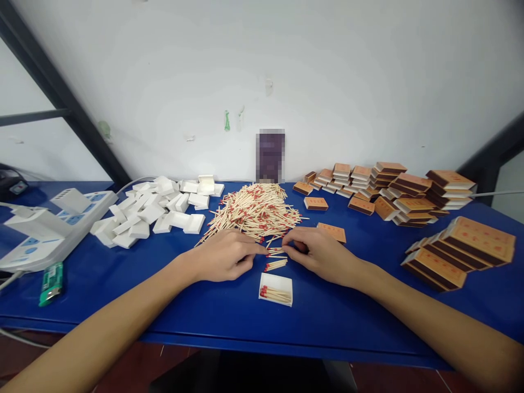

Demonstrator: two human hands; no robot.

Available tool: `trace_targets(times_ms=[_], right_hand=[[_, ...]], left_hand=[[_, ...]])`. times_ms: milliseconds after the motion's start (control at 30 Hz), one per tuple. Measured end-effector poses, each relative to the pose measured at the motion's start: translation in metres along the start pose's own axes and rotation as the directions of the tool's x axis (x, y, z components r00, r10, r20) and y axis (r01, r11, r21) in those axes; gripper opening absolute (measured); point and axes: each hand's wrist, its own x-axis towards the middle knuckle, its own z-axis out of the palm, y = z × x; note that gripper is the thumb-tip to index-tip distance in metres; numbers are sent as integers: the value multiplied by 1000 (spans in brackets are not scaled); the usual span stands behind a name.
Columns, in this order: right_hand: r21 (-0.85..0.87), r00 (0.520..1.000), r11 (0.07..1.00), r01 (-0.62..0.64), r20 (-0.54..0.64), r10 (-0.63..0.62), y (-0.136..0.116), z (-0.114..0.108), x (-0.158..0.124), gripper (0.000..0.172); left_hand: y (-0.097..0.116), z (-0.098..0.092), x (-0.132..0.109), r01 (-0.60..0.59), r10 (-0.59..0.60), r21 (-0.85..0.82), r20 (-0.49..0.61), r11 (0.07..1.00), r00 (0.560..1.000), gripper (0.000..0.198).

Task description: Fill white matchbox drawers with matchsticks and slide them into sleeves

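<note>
A short row of loose matches lies on the blue table between my hands. My left hand reaches in from the left, its index finger stretched to the red heads and its thumb apart below. From the right, the curled thumb and index finger of my right hand close in at the plain ends of the upper matches. A small separate bunch of matches lies just below. Nearer to me, a white matchbox tray holds several matches, heads to the left. Behind my fingers rises a large match heap.
White empty trays are piled at left, beside a power strip and a green package. Brown-orange matchbox sleeves are stacked at right, more nearer me. One sleeve lies behind my right hand. A pixelated dark object stands against the wall.
</note>
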Motion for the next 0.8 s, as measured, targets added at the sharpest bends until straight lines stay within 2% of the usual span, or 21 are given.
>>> trace_targets(times_ms=[300,600,700,800], right_hand=[[-1,1000,1000,0,5,0,2,2,-1,15],[-24,997,997,73,5,-73,-7,4,0,16],[-38,998,997,65,10,-65,-10,-1,-4,21],[-38,998,998,47,51,-45,-12,-7,-7,33]], left_hand=[[-1,-1,0,1,0,-9,48,1000,999,37],[-2,2,1,69,-69,28,13,997,998,38],[-3,1,0,84,-85,32,30,996,996,37],[-4,1,-1,68,-70,26,49,997,996,37]])
